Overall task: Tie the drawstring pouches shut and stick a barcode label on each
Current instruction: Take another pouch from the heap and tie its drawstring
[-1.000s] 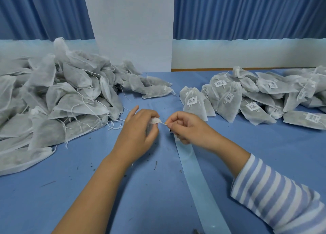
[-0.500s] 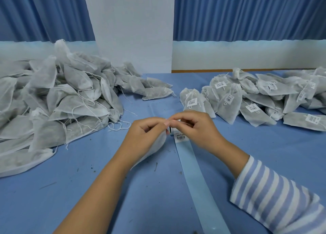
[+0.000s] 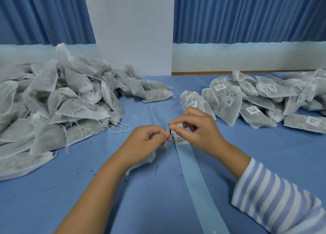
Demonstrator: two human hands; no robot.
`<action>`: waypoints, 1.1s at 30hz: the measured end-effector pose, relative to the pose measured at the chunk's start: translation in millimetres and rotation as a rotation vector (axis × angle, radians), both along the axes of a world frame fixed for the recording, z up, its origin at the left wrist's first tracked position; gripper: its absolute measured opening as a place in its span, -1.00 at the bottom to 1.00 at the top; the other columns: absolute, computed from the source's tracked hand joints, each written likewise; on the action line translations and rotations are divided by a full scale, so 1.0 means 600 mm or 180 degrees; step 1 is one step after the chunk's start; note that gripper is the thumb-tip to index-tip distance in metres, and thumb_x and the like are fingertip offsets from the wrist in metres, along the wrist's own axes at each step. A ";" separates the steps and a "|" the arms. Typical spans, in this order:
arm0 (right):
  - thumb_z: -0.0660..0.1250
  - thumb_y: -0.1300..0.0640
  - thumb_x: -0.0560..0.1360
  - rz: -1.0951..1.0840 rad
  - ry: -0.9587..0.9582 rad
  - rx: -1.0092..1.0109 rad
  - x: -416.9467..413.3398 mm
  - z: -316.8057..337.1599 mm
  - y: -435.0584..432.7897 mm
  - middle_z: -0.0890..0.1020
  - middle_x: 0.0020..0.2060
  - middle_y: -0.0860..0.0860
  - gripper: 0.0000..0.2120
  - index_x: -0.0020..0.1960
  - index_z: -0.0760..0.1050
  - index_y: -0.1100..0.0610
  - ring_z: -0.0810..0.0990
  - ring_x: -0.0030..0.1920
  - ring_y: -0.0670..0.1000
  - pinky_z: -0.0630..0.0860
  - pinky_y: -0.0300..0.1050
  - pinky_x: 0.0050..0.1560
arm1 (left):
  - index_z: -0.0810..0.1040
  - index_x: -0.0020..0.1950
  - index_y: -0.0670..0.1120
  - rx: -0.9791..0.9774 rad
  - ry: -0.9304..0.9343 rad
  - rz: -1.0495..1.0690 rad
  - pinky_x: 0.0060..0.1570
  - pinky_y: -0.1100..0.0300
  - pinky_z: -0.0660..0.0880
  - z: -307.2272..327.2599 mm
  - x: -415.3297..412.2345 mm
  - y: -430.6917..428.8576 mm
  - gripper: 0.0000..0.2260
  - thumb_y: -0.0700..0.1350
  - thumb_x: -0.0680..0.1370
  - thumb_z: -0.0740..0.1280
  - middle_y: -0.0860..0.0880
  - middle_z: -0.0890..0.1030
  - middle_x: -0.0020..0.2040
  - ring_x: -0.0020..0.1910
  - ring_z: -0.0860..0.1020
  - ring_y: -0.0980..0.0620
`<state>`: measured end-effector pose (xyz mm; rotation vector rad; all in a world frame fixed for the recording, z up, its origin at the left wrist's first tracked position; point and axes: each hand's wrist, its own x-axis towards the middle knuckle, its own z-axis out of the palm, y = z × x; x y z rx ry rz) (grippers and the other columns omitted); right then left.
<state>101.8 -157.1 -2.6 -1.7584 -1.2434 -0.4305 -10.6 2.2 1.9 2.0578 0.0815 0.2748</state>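
Note:
My left hand (image 3: 144,144) holds a white drawstring pouch (image 3: 141,163), which hangs under the palm with only its lower edge showing. My right hand (image 3: 195,129) pinches a barcode label (image 3: 177,126) at the top of the pale blue backing strip (image 3: 195,179) and lifts it. Another barcode label (image 3: 180,139) still sits on the strip just below. The fingertips of both hands almost meet above the strip's top end.
A large heap of unlabelled pouches (image 3: 53,107) with loose strings fills the left of the blue table (image 3: 264,154). A pile of labelled pouches (image 3: 255,99) lies at the right. Small dark crumbs dot the cloth. A white pillar (image 3: 132,31) stands behind.
My hands finished pulling the drawstring apart and came together. The pouch dropped under my left palm, and my right hand moved to the strip and took a label.

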 end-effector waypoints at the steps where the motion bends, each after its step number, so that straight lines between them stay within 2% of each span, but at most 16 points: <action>1: 0.48 0.12 0.44 0.0041 0.0158 0.0061 0.001 0.001 0.000 0.48 -0.27 -0.13 -0.95 -0.10 0.69 0.01 0.45 -0.29 -0.15 0.33 -0.39 -0.24 | 0.69 -0.19 0.00 -0.0187 0.0164 -0.0133 -0.35 0.23 0.29 0.002 -0.003 -0.002 -0.75 -0.09 0.62 0.29 0.08 0.55 -0.35 -0.41 0.35 0.00; 3: 0.49 0.13 0.44 0.0122 0.0506 0.0040 0.004 0.000 -0.001 0.54 -0.23 -0.09 -0.89 -0.11 0.66 -0.07 0.51 -0.21 -0.12 0.38 -0.36 -0.17 | 0.68 -0.22 -0.03 -0.0657 0.0356 -0.0364 -0.35 0.18 0.29 0.004 -0.006 -0.006 -0.75 -0.05 0.60 0.30 0.01 0.54 -0.33 -0.39 0.32 -0.07; 4: 0.49 0.14 0.44 0.0185 0.0705 -0.0051 0.004 -0.001 -0.001 0.56 -0.20 -0.08 -0.88 -0.10 0.66 -0.08 0.53 -0.17 -0.12 0.40 -0.34 -0.12 | 0.69 -0.23 -0.02 -0.0777 0.0358 -0.0394 -0.34 0.21 0.34 0.005 -0.005 -0.007 -0.76 -0.03 0.57 0.30 0.03 0.56 -0.33 -0.38 0.38 -0.04; 6: 0.46 0.17 0.47 0.0255 0.1027 -0.0351 0.001 -0.005 0.002 0.59 -0.11 -0.06 -0.86 0.00 0.67 -0.01 0.54 -0.08 -0.15 0.45 -0.30 0.01 | 0.70 -0.24 0.00 -0.1010 0.0297 -0.0358 -0.29 0.30 0.45 0.006 -0.001 -0.010 -0.78 -0.02 0.51 0.30 0.04 0.60 -0.31 -0.37 0.49 0.08; 8: 0.45 0.17 0.48 0.0077 0.1151 -0.0518 -0.002 -0.008 0.005 0.56 0.00 -0.03 -0.76 0.14 0.62 0.01 0.53 0.04 -0.15 0.45 -0.25 0.13 | 0.71 -0.24 -0.02 -0.1319 0.0289 -0.0260 -0.27 0.30 0.48 0.005 0.003 -0.008 -0.80 -0.01 0.47 0.32 0.01 0.61 -0.30 -0.37 0.50 0.10; 9: 0.44 0.19 0.49 -0.0022 0.1200 -0.0445 -0.004 -0.005 0.006 0.55 0.03 -0.02 -0.75 0.14 0.60 0.00 0.53 0.05 -0.13 0.46 -0.23 0.13 | 0.71 -0.23 -0.03 -0.1412 0.0284 -0.0222 -0.26 0.29 0.48 0.004 0.004 -0.006 -0.80 -0.01 0.45 0.32 0.01 0.61 -0.29 -0.38 0.49 0.08; 12: 0.42 0.32 0.47 0.0043 0.1385 -0.0029 -0.008 0.009 0.004 0.59 -0.14 0.02 -0.83 -0.08 0.59 0.06 0.54 -0.14 -0.08 0.47 -0.22 -0.07 | 0.71 -0.22 -0.05 -0.1590 0.0191 -0.0130 -0.27 0.27 0.48 0.003 0.003 0.000 -0.80 -0.02 0.44 0.32 -0.01 0.63 -0.28 -0.37 0.48 0.06; 15: 0.40 0.36 0.47 0.0393 0.1672 -0.0146 -0.014 0.016 0.002 0.62 -0.26 0.07 -0.85 -0.15 0.62 0.13 0.52 -0.26 -0.06 0.45 -0.22 -0.19 | 0.71 -0.23 -0.07 -0.1647 0.0079 -0.0128 -0.30 0.29 0.47 0.005 0.004 -0.001 -0.81 -0.05 0.44 0.32 -0.03 0.63 -0.28 -0.37 0.48 0.08; 18: 0.40 0.32 0.50 0.0550 0.1764 -0.0458 -0.019 0.013 0.004 0.66 -0.18 0.12 -0.87 -0.07 0.68 0.13 0.52 -0.22 -0.05 0.45 -0.18 -0.17 | 0.68 -0.29 -0.07 -0.1664 0.0104 -0.0152 -0.29 0.28 0.47 0.007 0.004 -0.003 -0.82 -0.06 0.42 0.32 -0.05 0.61 -0.31 -0.40 0.48 0.08; 22: 0.41 0.30 0.50 0.0705 0.1977 -0.0444 -0.021 0.010 0.004 0.67 -0.18 0.13 -0.92 -0.05 0.67 0.18 0.53 -0.21 -0.09 0.44 -0.25 -0.16 | 0.63 -0.32 -0.09 -0.1796 0.0207 -0.0156 -0.27 0.19 0.44 0.010 0.001 -0.004 -0.83 -0.08 0.42 0.32 -0.07 0.56 -0.34 -0.42 0.45 0.05; 24: 0.42 0.29 0.50 0.0694 0.2034 -0.0415 -0.023 0.008 0.006 0.66 -0.23 0.06 -0.97 -0.10 0.64 0.21 0.52 -0.22 -0.11 0.42 -0.28 -0.18 | 0.63 -0.33 -0.10 -0.1778 0.0197 -0.0123 -0.26 0.18 0.44 0.012 0.001 -0.003 -0.83 -0.11 0.44 0.33 -0.08 0.56 -0.34 -0.42 0.46 0.05; 26: 0.41 0.30 0.50 0.0651 0.2057 -0.0437 -0.023 0.007 0.009 0.63 -0.28 -0.06 -0.92 -0.16 0.61 0.17 0.51 -0.26 -0.13 0.40 -0.31 -0.22 | 0.64 -0.32 -0.09 -0.1715 0.0159 -0.0056 -0.26 0.20 0.46 0.011 0.002 -0.003 -0.76 -0.18 0.53 0.33 -0.07 0.58 -0.33 -0.41 0.47 0.05; 28: 0.37 0.32 0.50 0.0596 0.2104 -0.0453 -0.023 0.007 0.010 0.58 -0.31 -0.05 -0.84 -0.21 0.57 0.12 0.46 -0.28 -0.07 0.38 -0.23 -0.24 | 0.66 -0.29 -0.07 -0.1643 0.0084 0.0049 -0.27 0.26 0.48 0.010 0.002 -0.002 -0.73 -0.22 0.57 0.30 -0.06 0.61 -0.30 -0.37 0.49 0.07; 30: 0.33 0.35 0.50 0.0568 0.2164 -0.0479 -0.022 0.006 0.009 0.55 -0.29 0.07 -0.82 -0.22 0.54 0.13 0.43 -0.25 0.03 0.36 -0.10 -0.22 | 0.66 -0.25 -0.07 -0.1554 0.0005 0.0112 -0.27 0.31 0.50 0.009 0.000 -0.001 -0.78 -0.21 0.57 0.32 -0.03 0.64 -0.25 -0.32 0.52 0.10; 33: 0.29 0.37 0.50 0.0559 0.2242 -0.0469 -0.021 0.005 0.010 0.56 -0.24 0.11 -0.80 -0.22 0.51 0.13 0.50 -0.20 0.02 0.40 -0.05 -0.13 | 0.66 -0.24 -0.02 -0.1406 -0.0069 0.0165 -0.26 0.37 0.49 0.007 0.001 -0.004 -0.80 -0.18 0.56 0.35 0.03 0.67 -0.21 -0.31 0.54 0.15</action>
